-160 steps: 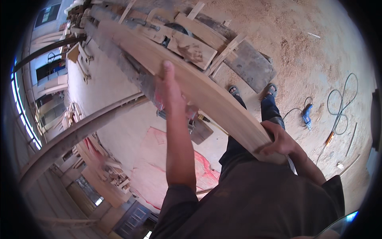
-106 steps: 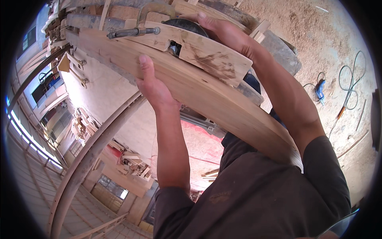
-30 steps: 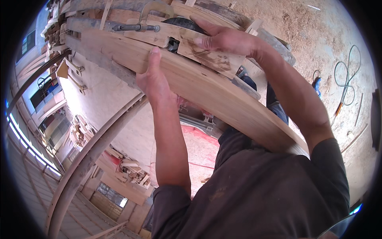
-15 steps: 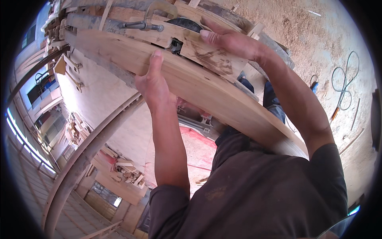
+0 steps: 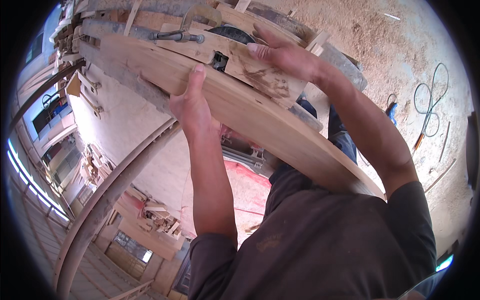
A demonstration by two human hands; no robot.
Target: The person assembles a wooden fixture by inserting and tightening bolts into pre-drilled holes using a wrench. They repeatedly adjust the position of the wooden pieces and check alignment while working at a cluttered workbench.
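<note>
A long, pale wooden board (image 5: pixel 280 135) runs diagonally from the machine table (image 5: pixel 117 70) at the upper left back toward my torso. My left hand (image 5: pixel 192 102) grips its near-left edge, thumb on the upper face and fingers out of sight underneath. Alongside the board stands a stained wooden fence (image 5: pixel 265 75) with a notch, where a dark cutter head (image 5: pixel 220 60) shows. My right hand (image 5: pixel 285 56) lies over the fence, fingers stretched and thumb apart, not on the board. A metal clamp (image 5: pixel 192 30) sits on the fence, beside a dark round disc (image 5: pixel 232 33).
A curved metal beam (image 5: pixel 115 192) crosses at the lower left. Wood offcuts (image 5: pixel 160 217) are piled beyond it. Sawdust covers the floor at the right, where a looped cable (image 5: pixel 432 102) and a blue tool (image 5: pixel 393 111) lie.
The board has slid a little toward me, and its far end now sits farther from the table's far end. Both hands keep nearly the same places.
</note>
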